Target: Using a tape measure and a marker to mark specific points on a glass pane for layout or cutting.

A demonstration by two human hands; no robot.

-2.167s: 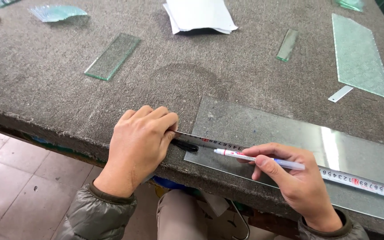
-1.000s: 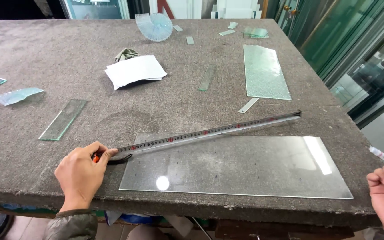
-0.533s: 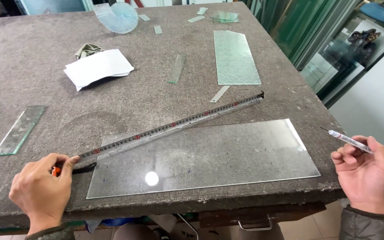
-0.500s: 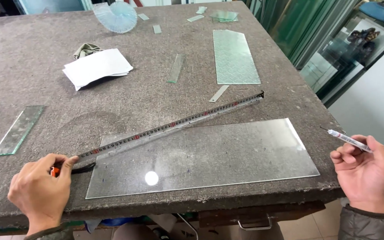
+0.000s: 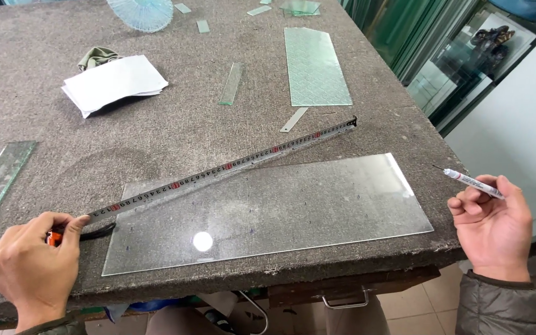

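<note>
Head view: the left hand [image 5: 29, 263] is curled around a tape measure case [image 5: 54, 237] at the near table edge, its steel tape [image 5: 218, 172] running away on a slant to a point well beyond the right hand. Between the hands lies a clear glass sheet [image 5: 280, 214], flat, its near edge along the table edge [image 5: 342, 273]. The right hand [image 5: 491, 226], off the table's corner, pinches a white marker pen [image 5: 473, 182]. Faint dots on the sheet suggest some marking is done; no cut shows. Farther off lie glass offcuts [image 5: 314, 65] and papers [image 5: 116, 80].
</note>
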